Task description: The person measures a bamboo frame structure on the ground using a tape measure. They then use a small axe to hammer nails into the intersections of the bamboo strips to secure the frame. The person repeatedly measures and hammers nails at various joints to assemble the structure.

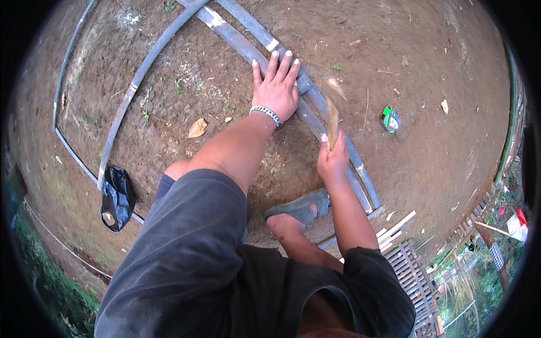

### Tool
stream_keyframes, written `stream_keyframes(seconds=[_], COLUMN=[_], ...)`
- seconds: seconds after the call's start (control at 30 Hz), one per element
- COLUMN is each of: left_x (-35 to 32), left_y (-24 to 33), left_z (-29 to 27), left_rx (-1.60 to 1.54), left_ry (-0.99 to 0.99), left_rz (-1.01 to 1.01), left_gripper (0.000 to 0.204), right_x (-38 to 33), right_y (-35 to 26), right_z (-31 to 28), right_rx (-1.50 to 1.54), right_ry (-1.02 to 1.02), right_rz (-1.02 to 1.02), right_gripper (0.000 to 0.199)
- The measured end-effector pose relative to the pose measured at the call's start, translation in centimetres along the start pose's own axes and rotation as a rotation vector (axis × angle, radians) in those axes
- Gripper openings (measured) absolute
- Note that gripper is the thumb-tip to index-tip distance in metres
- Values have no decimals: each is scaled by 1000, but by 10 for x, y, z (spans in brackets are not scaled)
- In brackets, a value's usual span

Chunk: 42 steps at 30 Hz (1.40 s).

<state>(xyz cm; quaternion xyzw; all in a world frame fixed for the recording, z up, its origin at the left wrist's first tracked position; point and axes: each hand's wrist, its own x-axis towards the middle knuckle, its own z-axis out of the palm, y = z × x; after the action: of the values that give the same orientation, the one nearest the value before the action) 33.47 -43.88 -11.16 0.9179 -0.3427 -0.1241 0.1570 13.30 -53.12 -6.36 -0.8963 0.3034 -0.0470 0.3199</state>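
My left hand (276, 93) lies flat with fingers spread over two long grey slats, pressing near the spot where a short grey crosspiece (304, 84) meets them. The left slat (236, 42) and the right slat (349, 149) run side by side from the top toward the lower right. A silvery chain bracelet (266, 112) circles my left wrist. In my right hand (333, 160), closed around its wooden handle, is a hammer (333, 118). Its head is smeared by motion, just above the right slat, and whether it touches cannot be told.
A green tape measure (390, 119) rests on the soil right of the slats. Another curved grey slat (135, 84) and a black plastic bag (117, 200) lie left. My sandalled foot (301, 208) is beside the slats. A slatted wooden rack (414, 281) stands lower right.
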Motion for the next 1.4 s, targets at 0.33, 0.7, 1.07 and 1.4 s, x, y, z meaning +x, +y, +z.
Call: stream_keyframes(seconds=[0.33,0.7,1.07,1.4], left_x=[1,0,1,-3], left_y=[-1,0,-1,-1], left_z=[-5,-3,-2,-1], left_rx=[23,20,0,-27], left_ry=[0,-15,16,-8], left_rz=[-7,-6,-4,-12], left_gripper=[58,58,58,59], right_x=[2,4,2,16], right_y=[12,7,18,31], right_z=[9,1,-5,-21], right_rx=[12,-23,-68,-110], right_ry=[-9,-18,-124,-176], right_rz=[-18,-56,-65,-137], right_gripper=[49,50,49,46])
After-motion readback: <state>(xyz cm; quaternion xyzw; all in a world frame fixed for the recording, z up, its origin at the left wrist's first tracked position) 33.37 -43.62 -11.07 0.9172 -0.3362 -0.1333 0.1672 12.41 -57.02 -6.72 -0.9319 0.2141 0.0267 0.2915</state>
